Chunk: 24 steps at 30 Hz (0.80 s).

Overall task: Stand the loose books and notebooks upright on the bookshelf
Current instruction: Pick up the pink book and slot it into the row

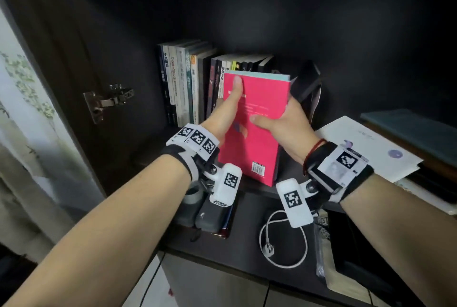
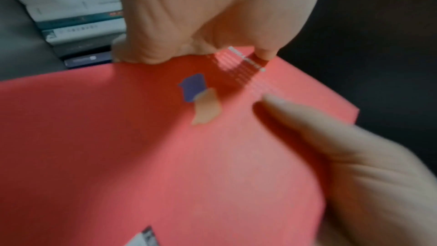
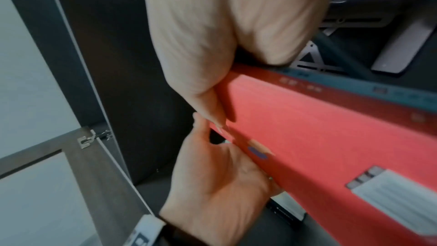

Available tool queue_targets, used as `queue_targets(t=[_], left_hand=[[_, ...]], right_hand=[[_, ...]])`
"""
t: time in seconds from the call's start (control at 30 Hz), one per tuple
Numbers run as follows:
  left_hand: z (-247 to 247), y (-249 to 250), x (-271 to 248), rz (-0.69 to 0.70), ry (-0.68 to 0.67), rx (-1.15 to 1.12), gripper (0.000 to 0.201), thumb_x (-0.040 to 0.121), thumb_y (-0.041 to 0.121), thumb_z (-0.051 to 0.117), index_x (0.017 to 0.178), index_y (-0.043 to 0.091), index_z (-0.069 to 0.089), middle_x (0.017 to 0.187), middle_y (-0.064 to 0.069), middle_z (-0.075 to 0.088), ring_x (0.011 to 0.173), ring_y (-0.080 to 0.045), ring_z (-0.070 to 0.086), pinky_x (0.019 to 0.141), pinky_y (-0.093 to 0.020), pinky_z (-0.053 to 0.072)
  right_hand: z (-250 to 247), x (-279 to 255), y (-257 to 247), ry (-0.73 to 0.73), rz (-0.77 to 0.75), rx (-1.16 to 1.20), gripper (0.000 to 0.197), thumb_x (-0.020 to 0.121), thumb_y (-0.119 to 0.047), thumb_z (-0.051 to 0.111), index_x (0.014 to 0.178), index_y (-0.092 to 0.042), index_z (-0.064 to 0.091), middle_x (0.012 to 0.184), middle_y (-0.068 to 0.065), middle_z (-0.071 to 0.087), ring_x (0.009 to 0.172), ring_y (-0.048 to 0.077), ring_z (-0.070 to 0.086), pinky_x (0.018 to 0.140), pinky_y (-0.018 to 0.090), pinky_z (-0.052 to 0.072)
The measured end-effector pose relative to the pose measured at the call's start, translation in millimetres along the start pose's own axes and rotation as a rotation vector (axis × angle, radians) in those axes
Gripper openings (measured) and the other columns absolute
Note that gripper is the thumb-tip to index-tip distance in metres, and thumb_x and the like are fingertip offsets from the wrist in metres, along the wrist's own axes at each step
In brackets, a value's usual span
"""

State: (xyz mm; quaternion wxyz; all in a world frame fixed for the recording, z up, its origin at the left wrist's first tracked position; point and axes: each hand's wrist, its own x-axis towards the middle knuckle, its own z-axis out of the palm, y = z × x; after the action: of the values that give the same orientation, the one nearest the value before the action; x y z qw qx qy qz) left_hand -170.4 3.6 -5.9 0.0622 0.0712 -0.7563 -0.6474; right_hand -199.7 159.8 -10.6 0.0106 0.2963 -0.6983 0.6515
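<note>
I hold a red book [image 1: 257,138] tilted over the shelf [image 1: 148,156], back cover and barcode facing me. My left hand [image 1: 230,109] grips its left edge, thumb stretched up the cover and fingers hidden behind. At the right edge my right hand [image 1: 284,121] grips it with the thumb lying across the cover. The left wrist view shows the red book [image 2: 141,156] under my left hand [image 2: 212,16]. The right wrist view shows the red book [image 3: 331,137] in my right hand [image 3: 224,44]. A row of upright books [image 1: 193,84] stands behind, and a black notebook [image 1: 306,81] leans to their right.
A stack of flat books and papers [image 1: 366,146] lies at the right of the shelf. On the lower ledge lie a white cable with plug [image 1: 284,240] and dark cases [image 1: 210,215]. The open cabinet door with its hinge [image 1: 108,101] stands at the left.
</note>
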Motion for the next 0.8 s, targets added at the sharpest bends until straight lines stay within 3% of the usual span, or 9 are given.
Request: queue_targets(t=[0.03,0.1,0.2,0.27,0.4,0.5,0.6,0.7,0.8], left_hand=[[3,2,-1,0.020,0.020,-0.034,0.103,0.071,0.096,0.038,0.132,0.018,0.065,0.120,-0.025,0.072,0.098,-0.049,0.070,0.090,-0.051,0.059],[3,2,7,0.029,0.066,-0.113,0.080,0.087,0.084,0.034,0.121,0.022,0.072,0.121,-0.014,0.076,0.115,-0.035,0.070,0.109,-0.052,0.048],[-5,3,20,0.052,0.120,-0.139,0.077,0.096,0.074,0.031,0.130,0.014,0.065,0.112,-0.007,0.079,0.101,-0.020,0.077,0.104,-0.044,0.052],[-7,11,22,0.061,0.088,-0.097,0.074,0.103,0.066,0.024,0.129,0.011,0.066,0.110,-0.009,0.077,0.086,-0.016,0.076,0.093,-0.039,0.055],[-8,26,27,0.088,0.023,-0.004,0.061,0.108,0.055,0.023,0.147,0.016,0.050,0.144,-0.001,0.058,0.128,-0.016,0.056,0.118,-0.043,0.035],[-7,25,39,0.111,-0.012,0.002,0.055,0.109,0.050,0.034,0.150,0.016,0.047,0.154,-0.002,0.051,0.139,-0.019,0.050,0.121,-0.046,0.033],[-3,23,48,0.063,-0.144,-0.030,0.064,0.109,0.054,0.022,0.160,0.016,0.031,0.166,-0.001,0.034,0.153,-0.018,0.031,0.123,-0.042,0.022],[1,24,50,0.019,-0.203,-0.091,0.069,0.107,0.060,0.009,0.160,0.021,0.030,0.166,0.001,0.034,0.154,-0.014,0.026,0.127,-0.042,0.013],[-1,25,50,0.050,-0.167,-0.103,0.065,0.110,0.052,0.008,0.158,0.017,0.034,0.154,0.005,0.045,0.138,-0.003,0.039,0.115,-0.024,0.025]], right_hand=[[2,2,-5,-0.034,0.002,-0.047,0.044,0.083,0.006,0.078,0.111,-0.026,0.066,0.112,0.005,0.076,0.107,0.022,0.074,0.100,0.041,0.057],[-1,5,-11,-0.171,0.082,-0.189,0.031,0.085,-0.002,0.079,0.108,-0.021,0.071,0.111,0.009,0.078,0.104,0.026,0.075,0.096,0.042,0.059],[-9,2,-5,-0.351,0.314,-0.377,0.028,0.090,-0.012,0.074,0.116,-0.021,0.069,0.108,0.005,0.079,0.095,0.022,0.077,0.073,0.042,0.066],[-14,5,0,-0.248,0.322,-0.358,0.026,0.090,-0.010,0.074,0.113,-0.023,0.068,0.103,0.003,0.078,0.085,0.019,0.078,0.062,0.043,0.066],[-19,12,3,0.043,0.286,-0.392,0.021,0.085,-0.012,0.075,0.102,-0.023,0.071,0.100,0.005,0.079,0.077,0.020,0.077,0.058,0.044,0.066],[-20,12,2,0.112,0.294,-0.355,0.018,0.084,-0.011,0.074,0.088,-0.027,0.070,0.097,0.003,0.080,0.076,0.021,0.079,0.056,0.045,0.065],[-19,11,-2,0.155,0.296,-0.360,0.019,0.083,-0.011,0.074,0.086,-0.029,0.068,0.095,0.001,0.079,0.076,0.020,0.079,0.055,0.046,0.065],[-12,14,-6,0.164,0.306,-0.367,0.015,0.083,-0.013,0.074,0.090,-0.025,0.071,0.091,0.002,0.079,0.069,0.020,0.079,0.052,0.042,0.064],[4,25,-5,0.202,0.297,-0.400,0.018,0.081,-0.017,0.071,0.099,-0.018,0.075,0.092,0.005,0.078,0.067,0.022,0.078,0.049,0.041,0.064]])
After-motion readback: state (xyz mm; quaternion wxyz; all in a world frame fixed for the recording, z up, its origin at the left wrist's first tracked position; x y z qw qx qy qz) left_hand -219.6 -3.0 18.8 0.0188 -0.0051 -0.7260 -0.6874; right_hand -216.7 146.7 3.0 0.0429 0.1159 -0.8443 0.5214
